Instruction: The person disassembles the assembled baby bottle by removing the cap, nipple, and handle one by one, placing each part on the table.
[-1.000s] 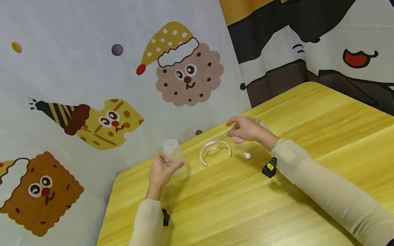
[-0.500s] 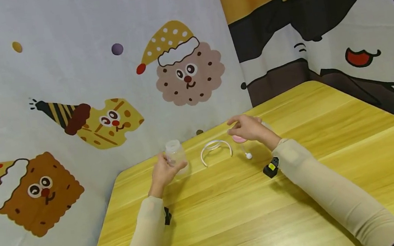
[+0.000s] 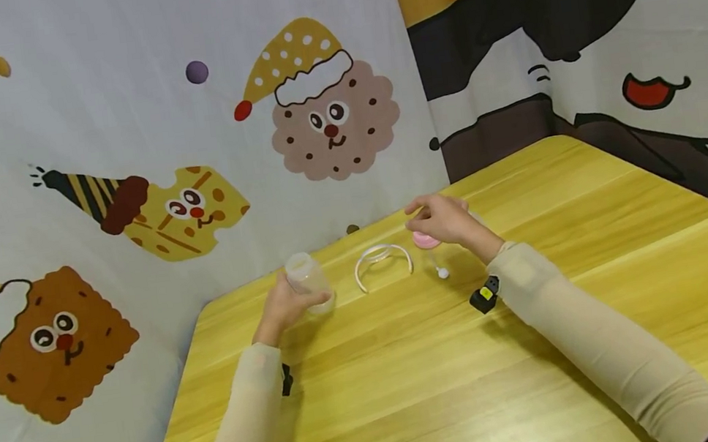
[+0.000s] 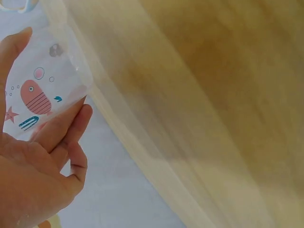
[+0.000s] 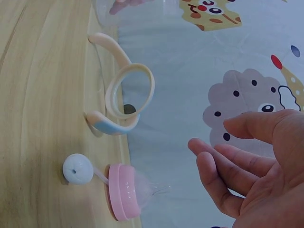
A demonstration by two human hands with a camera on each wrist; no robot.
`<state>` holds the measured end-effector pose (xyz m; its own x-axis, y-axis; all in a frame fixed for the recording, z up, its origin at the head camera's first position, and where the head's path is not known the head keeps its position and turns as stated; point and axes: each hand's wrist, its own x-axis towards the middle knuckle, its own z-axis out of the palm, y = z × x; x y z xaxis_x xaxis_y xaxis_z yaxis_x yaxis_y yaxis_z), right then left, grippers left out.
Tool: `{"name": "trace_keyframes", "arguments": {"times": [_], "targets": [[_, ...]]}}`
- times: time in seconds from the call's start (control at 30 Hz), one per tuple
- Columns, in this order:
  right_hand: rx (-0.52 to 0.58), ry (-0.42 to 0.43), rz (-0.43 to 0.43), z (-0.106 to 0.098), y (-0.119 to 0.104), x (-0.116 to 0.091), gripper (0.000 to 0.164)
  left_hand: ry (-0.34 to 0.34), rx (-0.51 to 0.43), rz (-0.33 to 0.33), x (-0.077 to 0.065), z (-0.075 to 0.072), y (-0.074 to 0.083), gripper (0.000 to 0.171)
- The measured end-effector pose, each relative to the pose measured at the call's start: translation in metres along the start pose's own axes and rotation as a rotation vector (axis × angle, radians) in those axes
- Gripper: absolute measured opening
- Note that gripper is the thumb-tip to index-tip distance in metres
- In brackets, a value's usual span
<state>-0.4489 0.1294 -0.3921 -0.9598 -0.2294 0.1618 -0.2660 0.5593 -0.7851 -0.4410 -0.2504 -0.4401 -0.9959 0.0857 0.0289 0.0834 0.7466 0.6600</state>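
Observation:
My left hand [image 3: 281, 309] grips a clear baby bottle [image 3: 308, 280] with no top on it, thumb on one side and fingers on the other. The bottle leans left, its open mouth tipped up toward the head camera. A printed pink fish [image 4: 35, 97] shows on its side in the left wrist view. My right hand [image 3: 445, 218] hovers with loosely bent fingers over a pink bottle collar [image 5: 124, 192] fitted with a clear teat [image 5: 148, 186]. From the collar a thin straw runs to a white ball [image 5: 78, 169]. Nothing is between the right fingers.
Between the hands, a pale two-handled bottle ring [image 5: 114, 127] stands on the wooden table [image 3: 400, 377]. Behind the table's far edge hangs a white curtain [image 3: 137, 71] with cartoon prints. Black wrist cameras [image 3: 485, 295] sit under both sleeves.
The bottle has gone from nearly upright to leaning left in my left hand. The right hand keeps its place over the collar. The head view has shifted slightly.

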Motion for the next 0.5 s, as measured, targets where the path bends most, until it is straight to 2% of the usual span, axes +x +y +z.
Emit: {"name": "trace_keyframes", "arguments": {"times": [0.13,0.23,0.33,0.5], "targets": [[0.003,-0.004,-0.013,0.001,-0.009,0.003,0.035,-0.011,-0.014,0.056,-0.001,-0.01,-0.003,0.088],[0.002,-0.012,-0.031,0.0,-0.012,0.005,0.035,0.003,-0.025,0.063,-0.002,-0.012,-0.003,0.081],[0.011,-0.017,-0.04,-0.003,-0.012,0.003,0.036,0.002,-0.059,0.086,-0.001,-0.008,-0.001,0.076],[0.021,-0.016,-0.033,-0.01,-0.01,-0.002,0.037,0.003,-0.128,0.048,-0.003,0.006,0.002,0.078]]}}
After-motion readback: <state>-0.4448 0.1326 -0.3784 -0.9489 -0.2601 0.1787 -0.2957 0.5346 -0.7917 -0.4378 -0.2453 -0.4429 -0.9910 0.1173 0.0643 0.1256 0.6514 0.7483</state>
